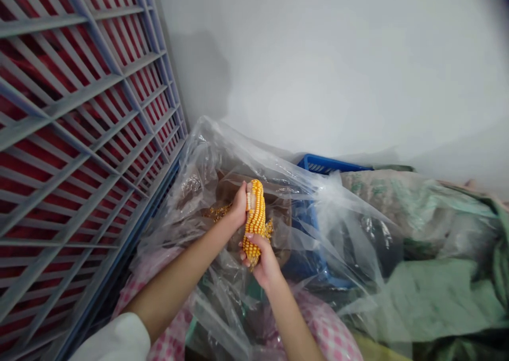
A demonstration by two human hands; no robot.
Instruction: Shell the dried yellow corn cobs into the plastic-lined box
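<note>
A yellow corn cob [255,218] stands nearly upright between both hands, over the mouth of a clear plastic bag [222,154]. My left hand [239,206] grips the cob's upper part, thumb pressed on the kernels near the top. My right hand [264,260] is closed round the cob's lower end. Loose yellow kernels [218,211] lie inside the bag just left of the cob. A white sleeve [115,340] covers my left upper arm.
A grey metal grille [79,128] with red behind it fills the left side. A blue plastic basket [322,165] sits behind the bag. Green cloth and sacks [429,287] lie to the right. Pink checked fabric [330,329] is below my arms. A white wall [338,59] is behind.
</note>
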